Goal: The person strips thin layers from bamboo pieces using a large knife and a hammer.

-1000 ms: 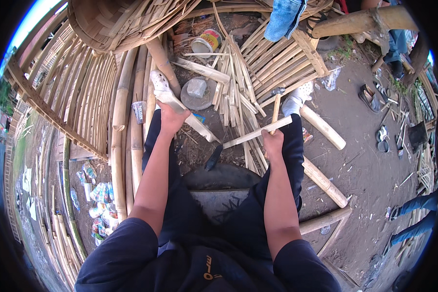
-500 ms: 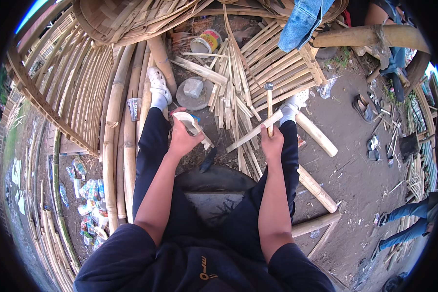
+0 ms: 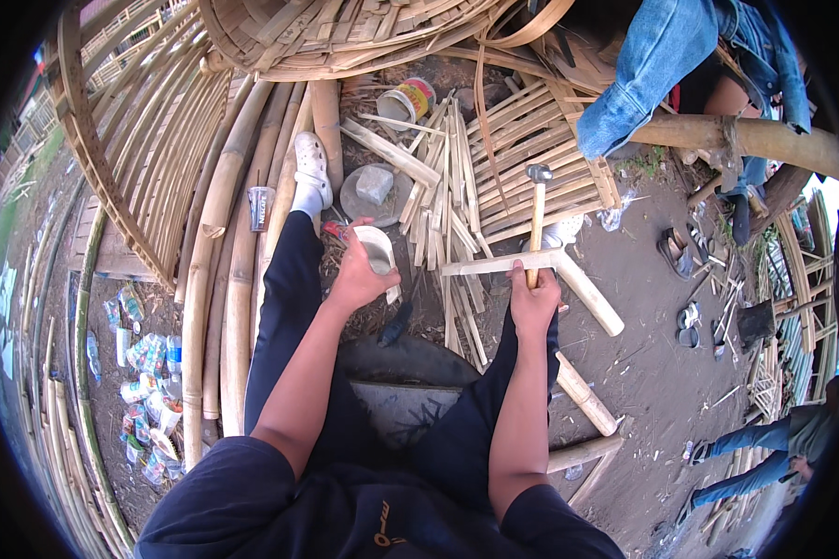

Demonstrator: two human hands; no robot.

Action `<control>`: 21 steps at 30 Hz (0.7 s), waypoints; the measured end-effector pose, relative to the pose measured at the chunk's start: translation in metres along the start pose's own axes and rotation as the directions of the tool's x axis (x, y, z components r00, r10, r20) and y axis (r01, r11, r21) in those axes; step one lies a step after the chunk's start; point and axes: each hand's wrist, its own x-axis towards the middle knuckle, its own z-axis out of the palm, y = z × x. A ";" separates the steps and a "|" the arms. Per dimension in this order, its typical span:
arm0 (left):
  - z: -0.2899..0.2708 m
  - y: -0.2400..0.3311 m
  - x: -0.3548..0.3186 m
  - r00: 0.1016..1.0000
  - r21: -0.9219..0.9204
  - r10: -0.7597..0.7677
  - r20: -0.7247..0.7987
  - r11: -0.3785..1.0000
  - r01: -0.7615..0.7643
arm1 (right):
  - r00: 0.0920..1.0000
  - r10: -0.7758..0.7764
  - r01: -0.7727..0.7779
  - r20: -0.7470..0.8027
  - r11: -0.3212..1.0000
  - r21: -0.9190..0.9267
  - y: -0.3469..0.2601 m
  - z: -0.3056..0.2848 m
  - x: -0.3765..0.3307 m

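My left hand grips a pale, round, cup-like container, its mouth tilted up toward me. A thin pale strip hangs by its lower side; whether the two are joined I cannot make out. In my right hand are a hammer, its metal head pointing away from me, and a flat bamboo slat lying crosswise against the handle. The slat reaches left over a pile of split bamboo strips. A dark-handled tool lies on the ground between my legs.
Ahead stand a slatted bamboo panel, a stone block on a round slab, and a tipped bucket. Thick bamboo poles run along the left, beside plastic litter. A woven basket overhangs the far side. Another person's jeans show right.
The container has turned so its opening shows more. My right hand has moved slightly right and nearer with hammer and slat, the slat now more level. The whole view has shifted a little.
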 end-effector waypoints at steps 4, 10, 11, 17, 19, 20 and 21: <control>-0.005 -0.010 0.000 0.998 -0.055 -0.048 0.027 0.997 0.050 | 0.999 -0.008 0.009 -0.031 1.000 0.024 -0.038 0.015 0.001; -0.014 -0.004 0.004 0.999 -0.053 -0.049 0.005 0.997 0.049 | 0.912 -0.336 0.327 -0.234 0.942 -0.076 -0.036 0.081 0.065; -0.002 0.006 0.008 1.000 -0.070 -0.026 0.017 0.997 0.027 | 0.858 -0.436 0.447 -0.270 0.894 -0.024 -0.006 0.087 0.103; -0.008 -0.008 -0.004 1.000 -0.013 -0.016 -0.004 1.000 0.015 | 0.995 -0.094 0.097 0.034 0.990 -0.100 0.080 0.128 0.062; -0.004 -0.006 0.002 0.996 -0.086 -0.066 0.054 0.994 0.070 | 0.997 0.066 -0.055 0.032 0.964 -0.259 0.124 0.117 0.040; -0.008 -0.009 0.000 0.990 -0.091 -0.111 0.090 0.989 0.119 | 0.989 0.146 -0.132 0.031 0.953 -0.274 0.132 0.122 0.015; -0.009 -0.008 -0.001 0.994 -0.086 -0.083 0.074 0.992 0.089 | 0.975 0.221 -0.204 0.023 0.933 -0.296 0.140 0.121 -0.002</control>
